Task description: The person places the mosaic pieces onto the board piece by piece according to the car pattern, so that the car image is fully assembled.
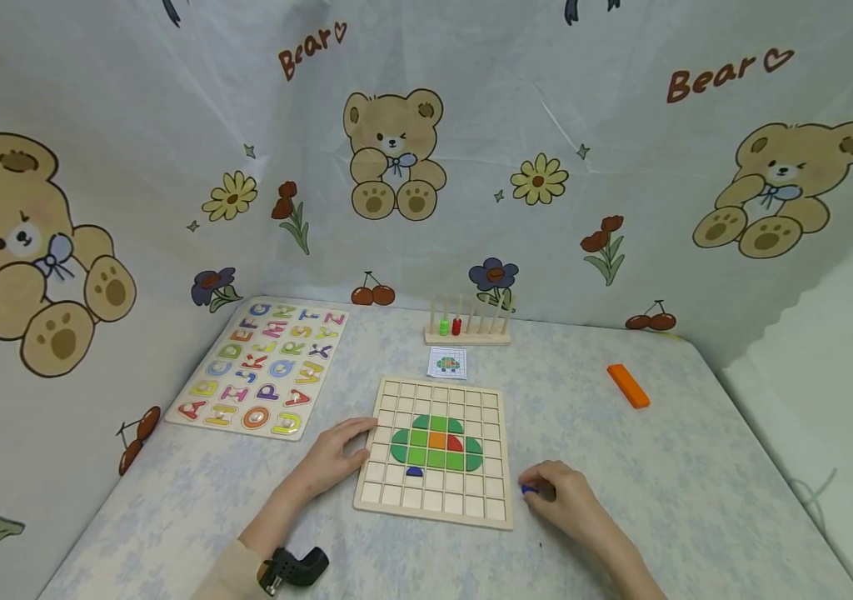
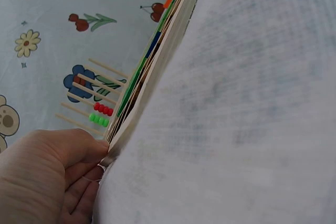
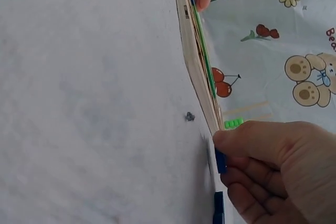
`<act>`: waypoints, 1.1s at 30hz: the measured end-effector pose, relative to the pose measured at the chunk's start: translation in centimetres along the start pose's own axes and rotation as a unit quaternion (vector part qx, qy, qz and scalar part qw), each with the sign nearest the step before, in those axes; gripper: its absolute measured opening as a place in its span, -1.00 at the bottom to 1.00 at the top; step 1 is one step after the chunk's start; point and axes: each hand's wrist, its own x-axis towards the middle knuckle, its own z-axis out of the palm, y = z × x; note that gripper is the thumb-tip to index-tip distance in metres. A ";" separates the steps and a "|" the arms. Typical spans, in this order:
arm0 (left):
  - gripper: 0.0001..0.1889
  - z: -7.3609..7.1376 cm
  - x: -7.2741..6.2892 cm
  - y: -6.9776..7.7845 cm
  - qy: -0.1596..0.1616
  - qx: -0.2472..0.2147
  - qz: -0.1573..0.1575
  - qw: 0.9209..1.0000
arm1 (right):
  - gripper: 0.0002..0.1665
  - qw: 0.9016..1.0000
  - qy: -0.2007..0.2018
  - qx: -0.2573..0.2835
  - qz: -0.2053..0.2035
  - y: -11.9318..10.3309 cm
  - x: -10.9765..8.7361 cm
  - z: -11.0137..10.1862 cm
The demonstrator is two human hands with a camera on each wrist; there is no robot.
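A wooden grid board (image 1: 437,512) holds green, orange and red mosaic pieces in a rounded shape, with one dark blue half-round piece (image 1: 415,472) below them. My left hand (image 1: 332,457) rests at the board's left edge, its thumb and forefinger spread apart along the rim. Right of the board, low over the table, my right hand (image 1: 563,498) pinches a small blue piece (image 3: 220,161) between thumb and fingers. Another blue piece (image 3: 219,208) shows just past those fingertips in the right wrist view. A small pattern card (image 1: 446,363) lies behind the board, printed with a similar coloured shape.
An alphabet puzzle board (image 1: 261,367) lies at the back left. Behind the card stands a wooden peg rack (image 1: 467,339) with green and red beads. An orange block (image 1: 628,386) is at the right. A printed bear cloth (image 1: 471,242) hangs along the table's back.
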 end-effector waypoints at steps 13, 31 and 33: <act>-0.51 0.0 0.1 -0.2 0.003 -0.001 0.005 1.000 | -0.74 0.998 0.040 0.002 -0.052 -2.6 2.8 -1.2; -0.51 0.1 0.1 -0.4 0.004 0.007 0.000 1.000 | -0.78 0.986 -0.019 0.078 -0.149 -7.4 6.7 2.1; -0.51 0.1 0.0 -0.5 0.006 0.006 0.003 1.000 | -0.78 0.984 -0.022 0.079 -0.158 -7.8 7.0 2.6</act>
